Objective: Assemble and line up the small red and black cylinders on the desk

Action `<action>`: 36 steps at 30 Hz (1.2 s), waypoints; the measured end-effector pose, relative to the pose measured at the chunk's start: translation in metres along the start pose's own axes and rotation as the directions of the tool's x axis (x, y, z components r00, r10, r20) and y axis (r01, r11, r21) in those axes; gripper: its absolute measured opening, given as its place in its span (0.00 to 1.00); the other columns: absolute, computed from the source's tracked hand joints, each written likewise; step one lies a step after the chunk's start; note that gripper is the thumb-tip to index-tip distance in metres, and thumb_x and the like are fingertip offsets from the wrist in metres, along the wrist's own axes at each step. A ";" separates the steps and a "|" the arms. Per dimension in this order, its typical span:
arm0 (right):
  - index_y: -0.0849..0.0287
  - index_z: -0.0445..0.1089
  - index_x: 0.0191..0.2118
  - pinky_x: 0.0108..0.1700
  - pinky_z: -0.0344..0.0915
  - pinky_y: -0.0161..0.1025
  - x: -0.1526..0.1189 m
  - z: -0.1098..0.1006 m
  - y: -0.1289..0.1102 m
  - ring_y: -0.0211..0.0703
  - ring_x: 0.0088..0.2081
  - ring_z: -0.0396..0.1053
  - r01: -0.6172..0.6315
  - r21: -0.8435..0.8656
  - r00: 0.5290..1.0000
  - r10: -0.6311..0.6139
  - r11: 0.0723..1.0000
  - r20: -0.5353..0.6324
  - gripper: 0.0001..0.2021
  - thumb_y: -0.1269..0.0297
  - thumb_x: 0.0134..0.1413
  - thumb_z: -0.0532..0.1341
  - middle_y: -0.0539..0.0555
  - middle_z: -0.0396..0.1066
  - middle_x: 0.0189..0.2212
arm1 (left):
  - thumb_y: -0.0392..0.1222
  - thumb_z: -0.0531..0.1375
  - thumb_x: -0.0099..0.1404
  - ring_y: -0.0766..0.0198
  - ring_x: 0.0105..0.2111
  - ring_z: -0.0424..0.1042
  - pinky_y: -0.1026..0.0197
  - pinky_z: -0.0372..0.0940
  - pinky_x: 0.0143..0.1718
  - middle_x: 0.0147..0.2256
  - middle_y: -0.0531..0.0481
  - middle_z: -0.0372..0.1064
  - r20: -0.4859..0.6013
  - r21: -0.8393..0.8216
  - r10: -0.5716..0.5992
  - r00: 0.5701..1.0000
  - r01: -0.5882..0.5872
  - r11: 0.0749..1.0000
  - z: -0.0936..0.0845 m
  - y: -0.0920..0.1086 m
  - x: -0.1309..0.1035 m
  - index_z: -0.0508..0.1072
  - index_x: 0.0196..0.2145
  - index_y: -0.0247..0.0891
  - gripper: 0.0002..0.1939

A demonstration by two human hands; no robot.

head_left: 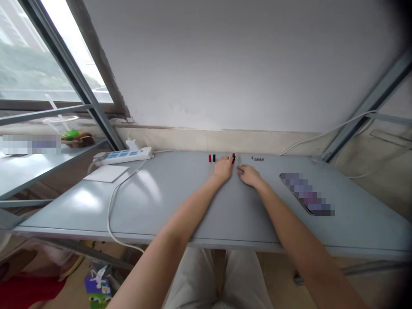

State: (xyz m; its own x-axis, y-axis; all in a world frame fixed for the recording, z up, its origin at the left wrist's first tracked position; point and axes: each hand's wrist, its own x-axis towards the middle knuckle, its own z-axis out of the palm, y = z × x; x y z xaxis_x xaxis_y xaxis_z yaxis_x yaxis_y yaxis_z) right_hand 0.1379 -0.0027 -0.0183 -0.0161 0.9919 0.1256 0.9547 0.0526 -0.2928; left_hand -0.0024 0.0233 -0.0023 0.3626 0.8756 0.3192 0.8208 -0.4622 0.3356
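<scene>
My left hand (223, 167) rests low over the back of the grey desk (193, 206), its fingers curled against small red and black cylinders (233, 158) that it partly covers. Just left of it, a red cylinder (210, 158) and a black cylinder (214, 158) stand side by side. My right hand (249, 174) is a little to the right, with thumb and forefinger slightly apart and nothing clear between them. Beyond its knuckles lies a short row of small metallic pieces (258, 159). Their exact kind is too small to make out.
A phone (305, 195), partly blurred out, lies on the right. At the left are a white power strip (127, 155), a flat white square (106, 174) and a white cable (111, 206) hanging over the front edge. A metal post (360, 103) rises at the right.
</scene>
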 end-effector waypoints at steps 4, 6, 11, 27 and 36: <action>0.53 0.62 0.56 0.55 0.52 0.54 0.001 0.003 0.000 0.56 0.58 0.54 -0.013 -0.006 1.000 0.013 1.000 0.006 0.21 0.59 0.58 0.50 0.59 0.57 0.58 | 0.36 0.51 0.63 0.55 0.44 0.66 0.56 0.59 0.46 0.41 0.40 0.69 -0.060 -0.118 -0.080 0.995 0.073 0.990 -0.001 -0.005 0.001 0.71 0.39 0.35 0.11; 0.52 0.62 0.56 0.55 0.51 0.56 0.002 0.005 -0.001 0.56 0.58 0.53 -0.023 -0.001 1.000 0.023 1.000 0.005 0.21 0.58 0.58 0.49 0.58 0.56 0.59 | 0.35 0.53 0.61 0.57 0.41 0.68 0.58 0.60 0.45 0.39 0.41 0.70 -0.068 -0.216 -0.151 0.986 0.134 0.967 -0.005 -0.009 -0.001 0.72 0.36 0.35 0.09; 0.50 0.62 0.56 0.55 0.48 0.59 0.002 0.010 -0.002 0.56 0.58 0.52 -0.021 0.019 0.999 0.022 1.000 -0.023 0.20 0.58 0.59 0.49 0.57 0.55 0.59 | 0.34 0.58 0.56 0.64 0.34 0.69 0.63 0.63 0.39 0.34 0.44 0.72 -0.042 -0.465 -0.320 0.946 0.265 0.845 -0.016 -0.022 -0.014 0.72 0.33 0.34 0.06; 0.59 0.64 0.38 0.40 0.61 0.38 0.005 -0.002 -0.023 0.41 0.34 0.67 0.130 0.523 0.932 0.076 0.842 -0.354 0.09 0.66 0.55 0.49 0.56 0.71 0.32 | 0.39 0.60 0.55 0.65 0.31 0.69 0.62 0.63 0.35 0.30 0.46 0.73 -0.008 -0.699 -0.460 0.888 0.324 0.638 -0.021 -0.035 -0.034 0.75 0.33 0.34 0.08; 0.58 0.63 0.32 0.33 0.62 0.35 0.012 0.005 -0.020 0.39 0.29 0.67 0.036 0.755 0.963 0.178 0.655 -0.200 0.06 0.62 0.53 0.53 0.52 0.68 0.26 | 0.40 0.61 0.54 0.66 0.30 0.68 0.63 0.62 0.35 0.30 0.47 0.73 0.025 -0.736 -0.487 0.873 0.345 0.582 -0.020 -0.036 -0.035 0.76 0.33 0.34 0.09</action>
State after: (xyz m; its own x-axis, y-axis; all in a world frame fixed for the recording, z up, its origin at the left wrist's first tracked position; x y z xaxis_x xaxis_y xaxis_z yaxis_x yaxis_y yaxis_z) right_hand 0.1176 0.0084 -0.0159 0.2143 0.9419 0.2587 0.4007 0.1568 -0.9027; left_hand -0.0533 0.0066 -0.0079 -0.0719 0.9930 0.0937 0.2779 -0.0702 0.9580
